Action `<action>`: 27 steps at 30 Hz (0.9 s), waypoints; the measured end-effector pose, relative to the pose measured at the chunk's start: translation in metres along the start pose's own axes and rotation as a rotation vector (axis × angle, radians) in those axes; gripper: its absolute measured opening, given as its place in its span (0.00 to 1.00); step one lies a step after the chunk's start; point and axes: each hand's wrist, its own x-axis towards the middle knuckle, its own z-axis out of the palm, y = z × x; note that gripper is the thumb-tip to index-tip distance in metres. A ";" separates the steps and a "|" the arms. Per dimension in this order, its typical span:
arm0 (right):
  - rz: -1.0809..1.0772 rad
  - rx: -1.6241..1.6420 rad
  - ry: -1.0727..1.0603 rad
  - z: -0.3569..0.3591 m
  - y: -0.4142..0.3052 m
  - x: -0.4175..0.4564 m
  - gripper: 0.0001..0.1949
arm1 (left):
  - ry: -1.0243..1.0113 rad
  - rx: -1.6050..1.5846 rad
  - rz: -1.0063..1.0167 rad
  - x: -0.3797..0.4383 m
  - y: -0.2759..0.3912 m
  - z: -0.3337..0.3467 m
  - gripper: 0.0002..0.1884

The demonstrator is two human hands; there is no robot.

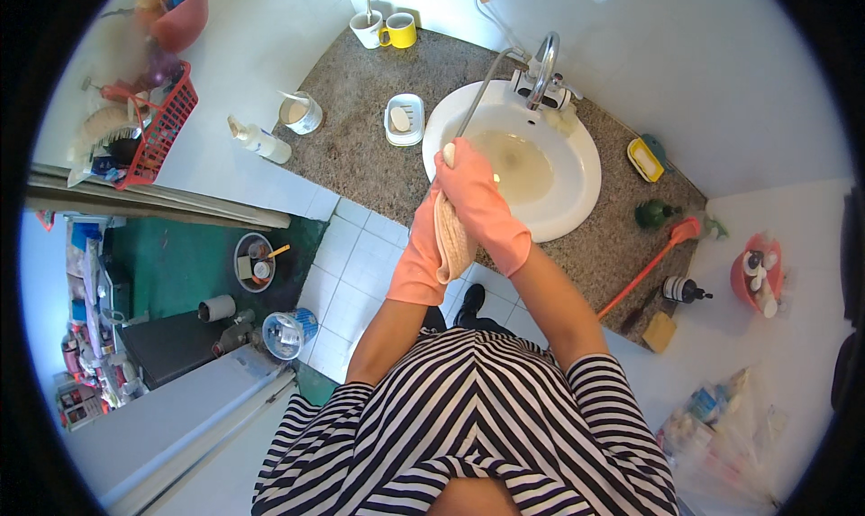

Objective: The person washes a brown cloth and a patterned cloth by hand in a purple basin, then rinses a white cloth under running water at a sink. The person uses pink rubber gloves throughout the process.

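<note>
Both my hands wear salmon-pink rubber gloves and meet over the left rim of the white oval washbasin (586, 171). My right hand (470, 178) is closed around a beige cloth (453, 242), whose folds hang down along my left forearm. My left hand (432, 205) lies against it, its fingers largely hidden behind the right. A small cream-coloured piece (449, 154) pokes out at the top of the grip; I cannot tell what it is. Cloudy water (517, 168) stands in the basin under the chrome tap (549, 63). A grey flexible hose (481, 93) passes behind my gloves.
On the speckled stone counter (351, 158) stand a soap dish (405, 119), an open tin (302, 114), a pump bottle (260, 142) and a yellow mug (400, 30). To the right are a yellow soap box (645, 160), a green bottle (654, 213) and a red-handled brush (649, 266).
</note>
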 end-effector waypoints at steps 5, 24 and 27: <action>-0.156 0.426 0.172 0.002 0.000 0.017 0.12 | -0.027 0.013 0.158 0.000 0.023 -0.033 0.31; 0.048 -0.697 0.609 0.144 -0.067 -0.005 0.18 | -0.104 -0.022 0.083 -0.014 0.087 -0.043 0.31; -0.397 -0.221 0.054 0.109 -0.059 0.030 0.18 | -0.057 0.053 0.051 -0.017 0.109 -0.067 0.30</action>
